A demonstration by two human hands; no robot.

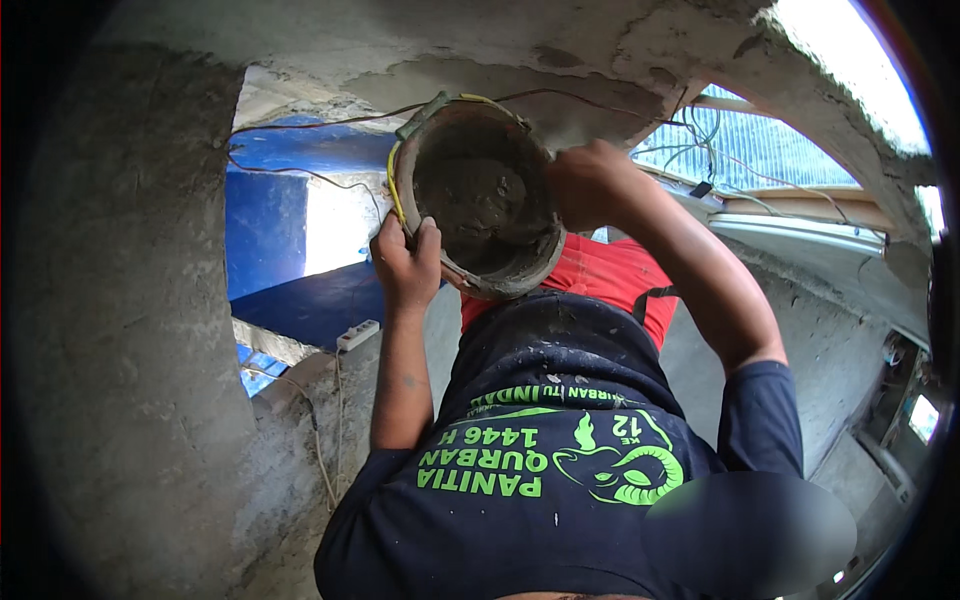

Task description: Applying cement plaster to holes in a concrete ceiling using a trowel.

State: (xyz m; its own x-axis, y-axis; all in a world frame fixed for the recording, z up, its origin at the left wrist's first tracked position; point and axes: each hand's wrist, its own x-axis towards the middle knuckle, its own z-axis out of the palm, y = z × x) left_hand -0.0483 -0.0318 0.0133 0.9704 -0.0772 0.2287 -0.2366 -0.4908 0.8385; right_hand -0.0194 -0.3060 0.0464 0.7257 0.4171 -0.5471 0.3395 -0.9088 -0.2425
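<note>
Bucket containing wet grey mix is positioned just beyond the red garment, its mouth facing the camera and its yellow handle along the left rim. The left hand has its grip clamped on the bucket's left rim. The right hand is curled at the right rim; whether its grip holds anything cannot be told.

Dirty rnd bucket part-full w/ wet mortar.
</note>
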